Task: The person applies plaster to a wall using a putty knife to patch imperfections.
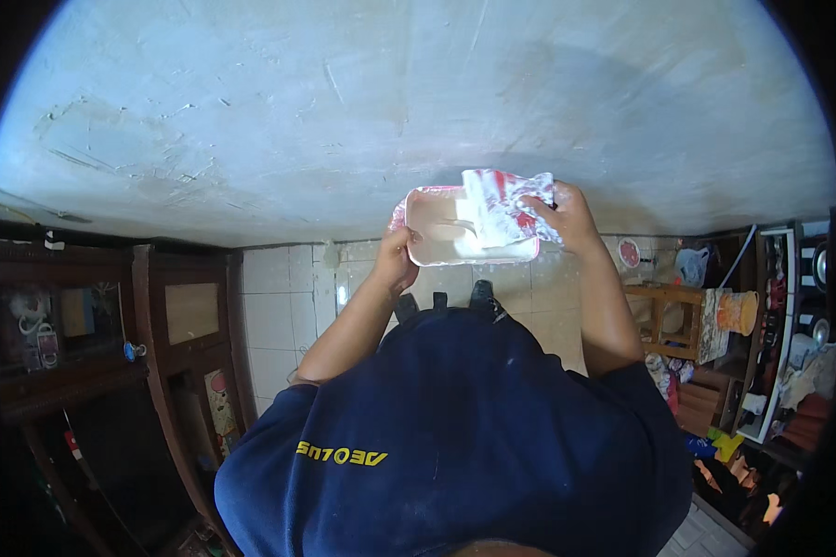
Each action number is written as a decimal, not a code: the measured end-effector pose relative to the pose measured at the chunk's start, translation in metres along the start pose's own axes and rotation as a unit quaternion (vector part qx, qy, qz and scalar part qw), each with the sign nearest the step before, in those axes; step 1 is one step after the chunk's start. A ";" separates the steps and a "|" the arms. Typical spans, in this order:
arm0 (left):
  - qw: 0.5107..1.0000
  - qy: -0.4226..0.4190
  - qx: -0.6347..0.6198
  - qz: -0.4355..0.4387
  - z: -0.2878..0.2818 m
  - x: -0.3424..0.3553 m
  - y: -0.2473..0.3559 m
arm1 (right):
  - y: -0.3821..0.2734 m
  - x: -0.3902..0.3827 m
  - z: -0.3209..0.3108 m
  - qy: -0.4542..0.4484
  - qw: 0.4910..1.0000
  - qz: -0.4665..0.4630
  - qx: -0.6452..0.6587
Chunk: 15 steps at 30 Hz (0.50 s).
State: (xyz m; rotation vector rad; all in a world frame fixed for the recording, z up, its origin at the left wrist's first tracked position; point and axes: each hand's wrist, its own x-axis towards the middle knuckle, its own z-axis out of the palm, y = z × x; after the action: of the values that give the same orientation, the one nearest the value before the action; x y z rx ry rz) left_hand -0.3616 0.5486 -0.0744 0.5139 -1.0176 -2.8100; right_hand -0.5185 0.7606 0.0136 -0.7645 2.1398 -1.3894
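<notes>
White paste [490, 212] streaks the flat red tool [511, 204] overlapping a round-cornered tub [474, 262].

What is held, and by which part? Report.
Left hand: white tray, by its left end. Right hand: smeared red-and-white flat piece, by its right edge.

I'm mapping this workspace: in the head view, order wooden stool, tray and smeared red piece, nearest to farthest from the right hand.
1. Smeared red piece: gripped in the right hand.
2. Tray: to that hand's left.
3. Wooden stool: off to the right, lower in the picture.
</notes>
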 end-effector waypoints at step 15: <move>0.997 0.057 -0.035 0.024 -0.038 -0.027 0.026 | 0.034 -0.029 0.079 0.019 0.710 0.099 0.697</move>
State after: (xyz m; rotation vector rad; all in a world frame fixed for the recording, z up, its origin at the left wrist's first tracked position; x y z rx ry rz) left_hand -0.3232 0.5118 -0.0777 0.6250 -0.8946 -2.7279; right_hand -0.4524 0.7398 -0.0450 0.1369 0.5914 -2.2429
